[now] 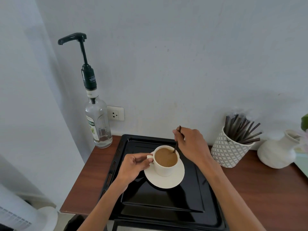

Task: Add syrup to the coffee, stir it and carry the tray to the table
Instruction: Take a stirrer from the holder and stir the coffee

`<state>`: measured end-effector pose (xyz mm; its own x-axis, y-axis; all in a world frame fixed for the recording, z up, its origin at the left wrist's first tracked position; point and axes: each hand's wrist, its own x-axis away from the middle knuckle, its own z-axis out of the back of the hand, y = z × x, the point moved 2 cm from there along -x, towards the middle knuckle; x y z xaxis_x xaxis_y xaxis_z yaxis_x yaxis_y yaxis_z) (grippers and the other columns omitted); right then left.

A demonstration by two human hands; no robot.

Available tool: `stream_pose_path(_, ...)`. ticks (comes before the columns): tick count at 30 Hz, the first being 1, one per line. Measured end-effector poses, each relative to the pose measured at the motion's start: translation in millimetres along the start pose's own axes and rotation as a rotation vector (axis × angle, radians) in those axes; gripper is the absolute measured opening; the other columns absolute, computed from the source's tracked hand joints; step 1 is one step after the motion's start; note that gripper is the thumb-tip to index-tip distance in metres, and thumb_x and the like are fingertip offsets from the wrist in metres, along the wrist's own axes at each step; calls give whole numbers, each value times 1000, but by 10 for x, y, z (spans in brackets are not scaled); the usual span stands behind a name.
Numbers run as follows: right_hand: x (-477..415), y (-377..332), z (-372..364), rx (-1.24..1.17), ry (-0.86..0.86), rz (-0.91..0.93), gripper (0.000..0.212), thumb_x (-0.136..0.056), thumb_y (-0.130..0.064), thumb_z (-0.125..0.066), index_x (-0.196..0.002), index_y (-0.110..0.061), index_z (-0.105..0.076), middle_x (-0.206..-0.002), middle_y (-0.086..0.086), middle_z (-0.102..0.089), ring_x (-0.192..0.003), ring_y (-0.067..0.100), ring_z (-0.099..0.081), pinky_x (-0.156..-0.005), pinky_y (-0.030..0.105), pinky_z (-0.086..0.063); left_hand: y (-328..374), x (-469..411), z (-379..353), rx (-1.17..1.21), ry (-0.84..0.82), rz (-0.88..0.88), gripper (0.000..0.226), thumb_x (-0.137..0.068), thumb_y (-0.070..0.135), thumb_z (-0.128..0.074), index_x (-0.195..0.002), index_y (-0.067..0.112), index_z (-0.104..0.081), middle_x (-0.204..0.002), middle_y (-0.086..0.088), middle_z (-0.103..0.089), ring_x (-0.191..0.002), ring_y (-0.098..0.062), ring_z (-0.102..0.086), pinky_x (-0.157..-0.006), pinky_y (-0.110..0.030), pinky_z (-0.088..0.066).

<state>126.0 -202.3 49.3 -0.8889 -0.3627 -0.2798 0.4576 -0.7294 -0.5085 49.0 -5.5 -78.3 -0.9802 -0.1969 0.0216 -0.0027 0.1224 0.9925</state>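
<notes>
A white cup of light-brown coffee stands on a white saucer in the middle of a black tray. My left hand pinches the cup's handle from the left. My right hand holds a thin dark stir stick whose lower end dips into the coffee at the cup's far right side. A clear syrup bottle with a tall black pump stands upright at the back left, beside the tray's far left corner.
The tray lies on a brown wooden counter against a pale wall. A patterned white pot of dark stir sticks and a white vase stand at the back right. The counter's left edge runs close to the tray. A wall socket sits behind the bottle.
</notes>
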Motion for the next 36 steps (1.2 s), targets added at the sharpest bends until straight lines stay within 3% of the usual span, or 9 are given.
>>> stream_pose_path(7,177,-42,-122,-285,-83,-64,37,-104,-31,-53,-72,-18,-65,-61,6,-69,-58,20,-67,-67,42,-61,-17,-27,19,-38,-10,-17,19,-89,8,-76,-106,16,-83,-103,-5,-83,-102,-21,-78,-88,-32,-62)
stream_pose_path(10,96,-125,-187,-215,-18,-40,34,-105,-30,-53,-78,-15,-66,-61,-4,-66,-60,14,-67,-69,39,-60,2,-20,10,-32,-13,-25,19,-89,6,-76,-104,16,-84,-102,-5,-83,-100,-21,-78,-84,-28,-62)
stream_pose_path(15,51,19,-78,-50,34,-76,38,-105,-31,-50,-73,-14,-64,-57,-1,-65,-55,18,-65,-67,47,-58,32,-1,-4,-37,1,-33,18,-89,7,-76,-104,15,-83,-100,-2,-83,-97,-16,-79,-78,-21,-60)
stream_pose_path(21,130,-33,-179,-259,-50,-101,35,-104,-32,-54,-73,-21,-65,-59,3,-70,-55,18,-69,-68,43,-62,33,14,-2,-28,-1,-47,19,-90,8,-76,-106,14,-83,-103,-2,-83,-99,-16,-78,-80,-22,-60)
stream_pose_path(25,56,-114,-189,-166,12,-63,32,-105,-32,-53,-79,-18,-66,-63,-5,-68,-60,13,-68,-69,41,-61,51,7,6,-47,-10,-50,19,-90,7,-76,-103,17,-84,-102,-1,-83,-99,-17,-78,-82,-22,-60)
stream_pose_path(30,97,49,-1,-41,60,-102,38,-105,-31,-50,-74,-13,-62,-58,2,-64,-57,24,-64,-64,49,-57,36,-7,19,-50,-15,-43,19,-88,11,-78,-104,20,-84,-103,0,-83,-102,-15,-78,-85,-23,-60)
stream_pose_path(36,193,5,-115,-189,-23,-111,39,-105,-31,-51,-71,-15,-61,-58,8,-67,-57,27,-66,-69,48,-58,8,-27,36,-57,-33,-38,20,-89,11,-77,-107,17,-83,-104,-2,-83,-103,-18,-77,-89,-26,-60)
